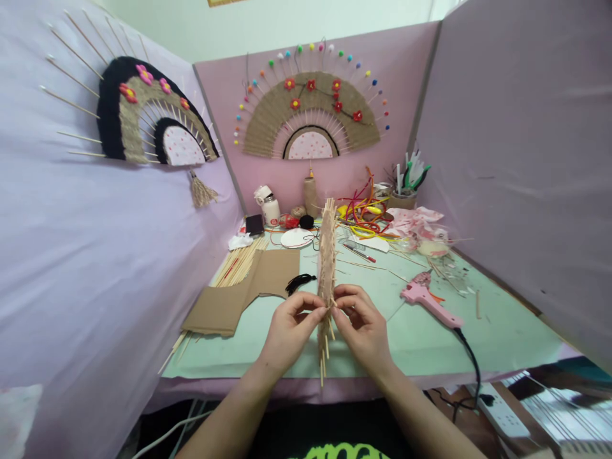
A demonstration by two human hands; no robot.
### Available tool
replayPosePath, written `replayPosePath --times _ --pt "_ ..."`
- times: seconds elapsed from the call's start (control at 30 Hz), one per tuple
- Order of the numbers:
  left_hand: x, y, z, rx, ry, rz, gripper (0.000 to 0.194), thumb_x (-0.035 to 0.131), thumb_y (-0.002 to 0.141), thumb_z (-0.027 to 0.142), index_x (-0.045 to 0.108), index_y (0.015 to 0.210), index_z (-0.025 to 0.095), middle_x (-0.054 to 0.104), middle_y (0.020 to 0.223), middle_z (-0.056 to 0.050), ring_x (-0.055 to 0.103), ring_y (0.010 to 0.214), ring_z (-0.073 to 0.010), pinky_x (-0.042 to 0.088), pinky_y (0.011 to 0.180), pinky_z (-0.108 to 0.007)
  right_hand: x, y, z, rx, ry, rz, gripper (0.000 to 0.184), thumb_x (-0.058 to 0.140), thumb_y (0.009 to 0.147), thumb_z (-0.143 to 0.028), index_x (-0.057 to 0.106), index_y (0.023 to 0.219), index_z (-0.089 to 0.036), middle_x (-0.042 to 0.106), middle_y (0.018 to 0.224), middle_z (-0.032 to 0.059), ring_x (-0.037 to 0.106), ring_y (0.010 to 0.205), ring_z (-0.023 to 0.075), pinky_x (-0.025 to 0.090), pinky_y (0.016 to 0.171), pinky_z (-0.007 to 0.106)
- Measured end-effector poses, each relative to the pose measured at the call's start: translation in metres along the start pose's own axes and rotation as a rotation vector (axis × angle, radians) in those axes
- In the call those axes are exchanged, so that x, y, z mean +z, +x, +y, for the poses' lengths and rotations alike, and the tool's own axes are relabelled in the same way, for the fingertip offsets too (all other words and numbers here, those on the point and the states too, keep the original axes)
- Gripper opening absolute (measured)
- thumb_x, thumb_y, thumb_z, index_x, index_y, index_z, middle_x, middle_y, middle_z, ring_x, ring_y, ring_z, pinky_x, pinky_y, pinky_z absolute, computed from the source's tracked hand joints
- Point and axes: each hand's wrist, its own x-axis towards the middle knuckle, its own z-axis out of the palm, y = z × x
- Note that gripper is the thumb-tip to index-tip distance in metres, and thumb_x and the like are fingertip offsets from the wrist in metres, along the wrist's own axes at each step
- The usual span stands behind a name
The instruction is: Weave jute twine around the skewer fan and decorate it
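Observation:
A woven fan piece (pixel 327 255) of brown twine and thin bamboo sticks stands edge-on in front of me, stick ends poking out above and below. My left hand (pixel 297 322) pinches its near edge from the left, thumb and fingertips together. From the right, my right hand (pixel 362 325) closes thumb and fingers on the same edge, with the thumbs nearly meeting. What lies exactly between the fingertips is too small to make out. A black tassel (pixel 300 282) lies just beyond my left hand. To the right of my right hand rests a pink glue gun (pixel 428 303).
Cut cardboard (pixel 215 311) and bamboo sticks (pixel 239 261) lie at left. At the back are a twine spool (pixel 310 196), a white bottle (pixel 269 207), coloured pipe cleaners (pixel 358 213) and a tool pot (pixel 402 199). The glue gun's cord drops over the front edge toward a power strip (pixel 504 411).

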Motion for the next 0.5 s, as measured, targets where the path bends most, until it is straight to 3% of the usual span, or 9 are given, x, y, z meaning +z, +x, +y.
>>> replayPosePath --times 0.23,0.5 --pt "0.005 0.001 0.001 0.192 0.130 0.077 0.008 0.057 0.082 0.023 0.061 0.079 0.017 0.060 0.082 -0.003 0.057 0.080 -0.0142 0.048 0.072 -0.025 0.003 0.003 -0.011 0.119 0.097 0.018 0.007 0.061 0.079 -0.025 0.062 0.075 -0.020 0.055 0.096 0.0083 0.057 0.093 0.0190 0.053 0.077 0.032" --pt "0.008 -0.001 0.003 0.126 0.063 0.077 0.008 0.055 0.083 0.023 0.060 0.085 0.017 0.059 0.088 -0.004 0.058 0.082 -0.0142 0.050 0.074 -0.026 0.001 0.005 -0.016 0.287 0.149 0.022 0.013 0.064 0.077 -0.030 0.062 0.070 -0.019 0.054 0.097 0.0073 0.054 0.094 0.0195 0.049 0.073 0.028"
